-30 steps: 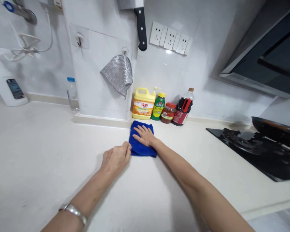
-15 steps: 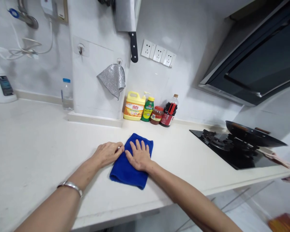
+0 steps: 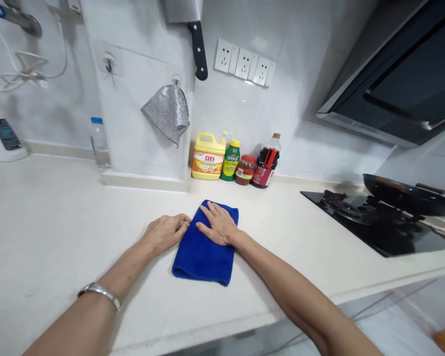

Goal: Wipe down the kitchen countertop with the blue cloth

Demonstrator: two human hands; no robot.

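A folded blue cloth [image 3: 202, 254] lies flat on the white countertop [image 3: 59, 217]. My right hand [image 3: 218, 226] rests palm down on the cloth's far half, fingers stretched out. My left hand [image 3: 165, 233] sits just left of the cloth with its fingers curled, the fingertips touching or pinching the cloth's left edge. A metal bracelet [image 3: 99, 292] circles my left wrist.
Against the wall stand a yellow detergent jug [image 3: 207, 157], a green bottle [image 3: 230, 160], a red jar [image 3: 245, 169] and a dark sauce bottle [image 3: 266, 163]. A silver scrubbing cloth [image 3: 166, 112] and a cleaver [image 3: 193, 34] hang above. A black hob with a wok [image 3: 404, 194] lies right.
One second ago the cloth lay close to the bottles; both hands have drawn it toward me across the counter. Since half a second ago little has shifted.
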